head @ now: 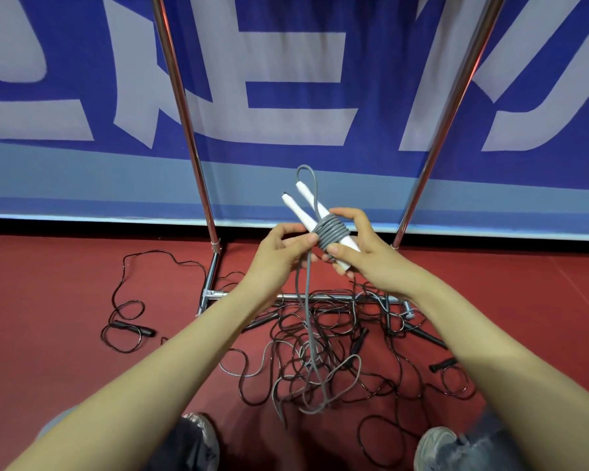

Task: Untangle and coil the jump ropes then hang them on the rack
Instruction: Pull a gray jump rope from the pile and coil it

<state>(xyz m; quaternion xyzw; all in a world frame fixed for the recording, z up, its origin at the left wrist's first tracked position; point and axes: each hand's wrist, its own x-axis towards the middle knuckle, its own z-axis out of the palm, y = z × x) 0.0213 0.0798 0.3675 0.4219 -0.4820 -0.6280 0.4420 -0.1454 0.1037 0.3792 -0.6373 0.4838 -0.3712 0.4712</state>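
Grey jump rope [330, 232], white handles [303, 207] angled up-left, both hands gripping

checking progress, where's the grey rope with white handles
The grey rope is centre of head view, gripped by left hand and right hand before the rack, tail hanging into black ropes.

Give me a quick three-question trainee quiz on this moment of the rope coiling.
1. True or false: the grey jump rope is fully wound round the white handles.
2. What does the right grip hold? A) the white handles B) a rack post C) a black rope.
3. Fill in: the black jump ropes lie tangled on the red ___.
Key: 1 false, its tail hangs down to the floor; 2 A; 3 floor.
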